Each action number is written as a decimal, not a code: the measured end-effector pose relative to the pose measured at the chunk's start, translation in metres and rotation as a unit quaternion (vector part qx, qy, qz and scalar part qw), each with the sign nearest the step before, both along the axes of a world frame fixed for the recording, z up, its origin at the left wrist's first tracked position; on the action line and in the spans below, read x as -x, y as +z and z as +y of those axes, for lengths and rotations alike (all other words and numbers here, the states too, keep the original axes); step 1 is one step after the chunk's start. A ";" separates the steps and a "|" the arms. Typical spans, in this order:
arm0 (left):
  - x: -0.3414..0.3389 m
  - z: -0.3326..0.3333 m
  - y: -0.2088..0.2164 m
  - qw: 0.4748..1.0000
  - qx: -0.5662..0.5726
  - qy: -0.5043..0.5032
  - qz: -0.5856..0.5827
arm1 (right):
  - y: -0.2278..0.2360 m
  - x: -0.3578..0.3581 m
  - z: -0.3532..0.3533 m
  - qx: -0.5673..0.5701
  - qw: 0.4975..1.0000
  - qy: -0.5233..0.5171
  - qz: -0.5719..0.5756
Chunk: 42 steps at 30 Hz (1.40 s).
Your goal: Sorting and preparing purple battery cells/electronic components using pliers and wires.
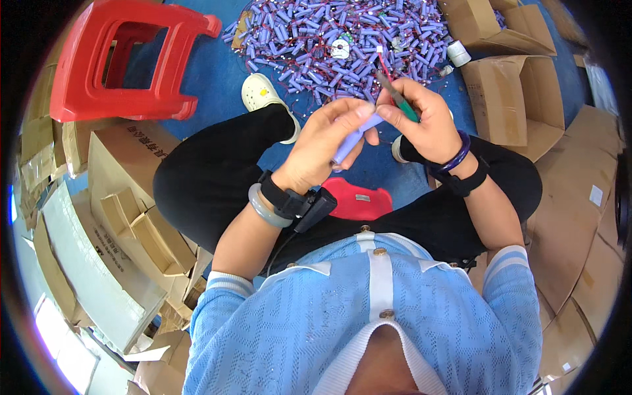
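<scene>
My left hand (329,131) is closed around a purple battery pack (350,142), made of slim wrapped cylinders, tilted in front of my lap. My right hand (424,118) is closed on a small green-handled tool (403,105) with a grey metal tip pointing up and left; whether it is pliers or a blade is unclear. The right thumb and fingertips meet the upper end of the pack beside my left thumb. A red wire with a white plug (380,50) rises just past the right fingers, and its lower end is hidden behind them.
A big heap of purple battery packs (296,52) with red and black wires covers the blue floor ahead. A white roll (458,54) lies at its right edge. Cardboard boxes (494,99) stand on the right, more on the left. A red plastic stool (85,72) is at upper left.
</scene>
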<state>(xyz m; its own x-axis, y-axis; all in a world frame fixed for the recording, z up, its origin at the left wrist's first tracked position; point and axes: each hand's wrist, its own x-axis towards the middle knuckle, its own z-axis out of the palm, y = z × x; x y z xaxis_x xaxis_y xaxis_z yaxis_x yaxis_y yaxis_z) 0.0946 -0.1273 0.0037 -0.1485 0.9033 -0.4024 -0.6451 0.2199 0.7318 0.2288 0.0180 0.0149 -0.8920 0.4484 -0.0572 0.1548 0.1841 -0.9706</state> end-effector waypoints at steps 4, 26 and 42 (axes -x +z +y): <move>-0.001 0.001 -0.002 0.994 0.032 -0.079 -0.074 | 0.002 -0.003 0.000 -0.100 0.994 0.041 0.024; 0.000 0.006 -0.002 0.987 0.004 0.021 0.162 | 0.011 -0.016 0.032 -0.212 0.969 0.098 -0.082; 0.016 -0.002 0.016 0.975 -0.054 -0.178 0.123 | 0.017 -0.019 0.041 0.142 0.942 0.236 -0.194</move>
